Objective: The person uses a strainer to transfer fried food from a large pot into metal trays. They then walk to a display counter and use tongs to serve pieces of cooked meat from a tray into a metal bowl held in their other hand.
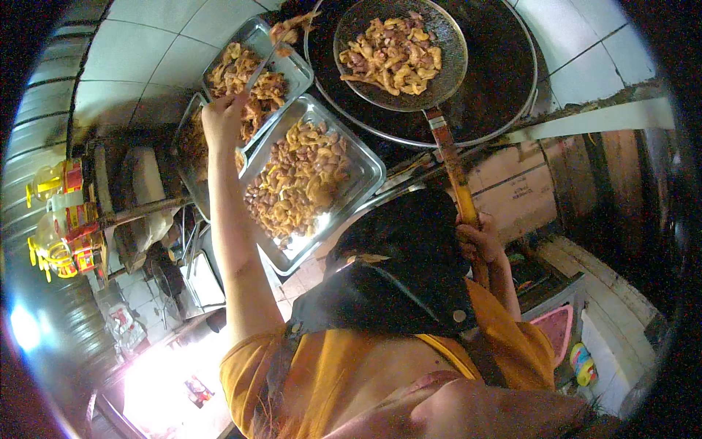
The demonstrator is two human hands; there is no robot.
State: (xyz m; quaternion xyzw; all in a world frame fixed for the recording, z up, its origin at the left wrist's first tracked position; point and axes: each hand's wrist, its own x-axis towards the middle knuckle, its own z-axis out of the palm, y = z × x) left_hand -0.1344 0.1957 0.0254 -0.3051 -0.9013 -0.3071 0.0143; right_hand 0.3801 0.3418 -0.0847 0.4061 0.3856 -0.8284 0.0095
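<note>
My left hand (224, 122) is closed on long metal tongs (258, 71), raised over a steel tray (300, 68) of browned meat pieces (236, 74). At the far tip of the tongs hangs a piece of meat (286, 34). Gripped in my right hand (478, 238) is the wooden handle of a wire-mesh strainer (403, 104). The strainer holds pale and brownish meat pieces (395, 55) above a large dark wok (493, 71). Nearer to me, a second steel tray (368, 170) carries a heap of similar pieces (301, 181).
Another tray (189, 159) lies partly behind my left forearm. Tiled walls (153, 49) rise behind the wok. Oil bottles (63, 219) with yellow handles stand at the far left. A cardboard box (515, 192) is at the right, beyond the strainer's handle, and a pink basket (555, 329) sits lower right.
</note>
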